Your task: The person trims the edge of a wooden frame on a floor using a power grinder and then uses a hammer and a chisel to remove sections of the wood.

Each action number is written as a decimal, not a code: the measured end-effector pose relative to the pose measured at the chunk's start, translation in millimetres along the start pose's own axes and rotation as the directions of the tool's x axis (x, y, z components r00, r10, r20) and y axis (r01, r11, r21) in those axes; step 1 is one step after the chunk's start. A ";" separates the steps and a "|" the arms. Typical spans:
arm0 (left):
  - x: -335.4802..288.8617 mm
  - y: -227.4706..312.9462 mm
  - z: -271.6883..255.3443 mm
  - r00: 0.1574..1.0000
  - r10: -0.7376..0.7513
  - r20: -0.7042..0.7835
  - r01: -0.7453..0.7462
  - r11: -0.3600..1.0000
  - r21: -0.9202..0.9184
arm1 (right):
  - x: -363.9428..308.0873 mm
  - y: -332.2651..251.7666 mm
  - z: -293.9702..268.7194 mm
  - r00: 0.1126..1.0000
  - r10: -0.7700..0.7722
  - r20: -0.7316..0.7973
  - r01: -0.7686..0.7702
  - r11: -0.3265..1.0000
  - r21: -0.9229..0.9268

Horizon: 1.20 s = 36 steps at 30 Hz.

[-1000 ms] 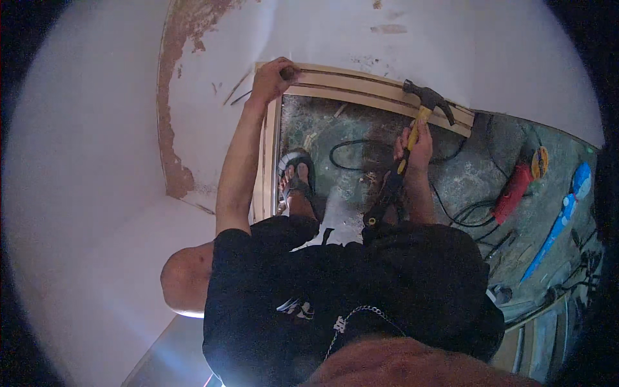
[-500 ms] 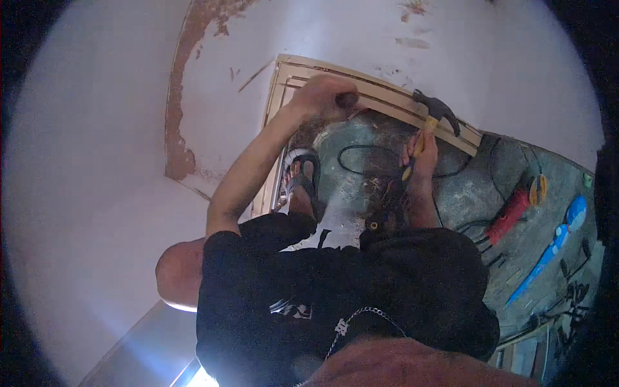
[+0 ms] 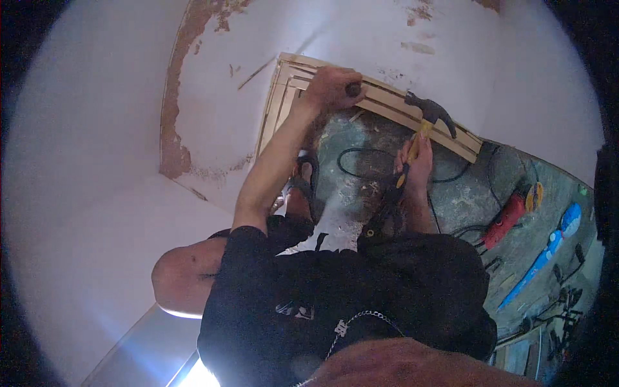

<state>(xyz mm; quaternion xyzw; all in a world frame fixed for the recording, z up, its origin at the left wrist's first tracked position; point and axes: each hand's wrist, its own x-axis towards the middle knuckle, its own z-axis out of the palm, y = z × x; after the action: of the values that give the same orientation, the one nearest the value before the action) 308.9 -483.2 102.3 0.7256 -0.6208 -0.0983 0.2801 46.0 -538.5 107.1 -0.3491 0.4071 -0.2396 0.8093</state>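
My left hand [image 3: 332, 89] is closed around a dark, round-ended handle [image 3: 353, 89]; the rest of that tool is hidden. This hand sits on the long arm of an L-shaped pale wooden moulding [image 3: 445, 138] with dark grooves, near its corner at the foot of the wall. My right hand [image 3: 419, 161] grips a claw hammer [image 3: 431, 111] by its yellow and black handle. The hammer's dark head is raised over the right part of the moulding, to the right of my left hand.
A black cable [image 3: 361, 150] loops over the worn greenish floor [image 3: 471, 200]. To the right lie a red power tool [image 3: 504, 221] with a yellow disc-shaped end and a long blue object [image 3: 545, 255]. Dark loose tools [image 3: 567, 309] lie farther right. The white wall [image 3: 387, 39] has peeling brown patches.
My left hand has moved slightly right along the moulding, and its forearm has swung right. The hammer has shifted a little left and down.
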 end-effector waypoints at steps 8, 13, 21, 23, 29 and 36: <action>16.7 7.7 15.0 0.982 0.097 -0.161 -0.105 0.993 -0.046 | 1.2 -2.6 -15.8 0.998 -0.024 -0.061 0.028 0.998 0.060; 19.8 3.9 34.4 0.998 0.014 -0.058 -0.007 0.992 0.127 | -1.2 -4.5 -20.2 0.991 -0.017 -0.135 0.023 0.999 0.044; 45.0 -13.2 45.6 0.964 -0.192 0.185 0.124 0.936 0.329 | -3.3 -5.4 -19.6 0.990 0.016 -0.140 -0.004 0.996 0.091; 44.7 -12.6 42.2 0.957 -0.205 0.203 0.143 0.948 0.283 | -4.8 -10.4 -18.3 0.988 0.029 -0.153 -0.017 0.997 0.080; 38.0 -1.4 38.3 0.913 -0.233 0.334 0.119 0.937 0.328 | -3.5 -6.3 -27.8 0.995 -0.005 -0.099 0.011 0.998 0.058; 41.9 -4.2 33.5 0.916 -0.228 0.330 0.125 0.944 0.306 | 4.2 10.4 -3.8 0.978 -0.153 -0.140 0.150 0.988 -0.030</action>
<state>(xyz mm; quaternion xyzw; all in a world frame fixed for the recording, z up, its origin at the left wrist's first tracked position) 304.8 -532.5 81.1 0.7807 -0.6005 -0.1665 0.0464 46.2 -536.1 95.6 -0.3692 0.4382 -0.3209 0.7542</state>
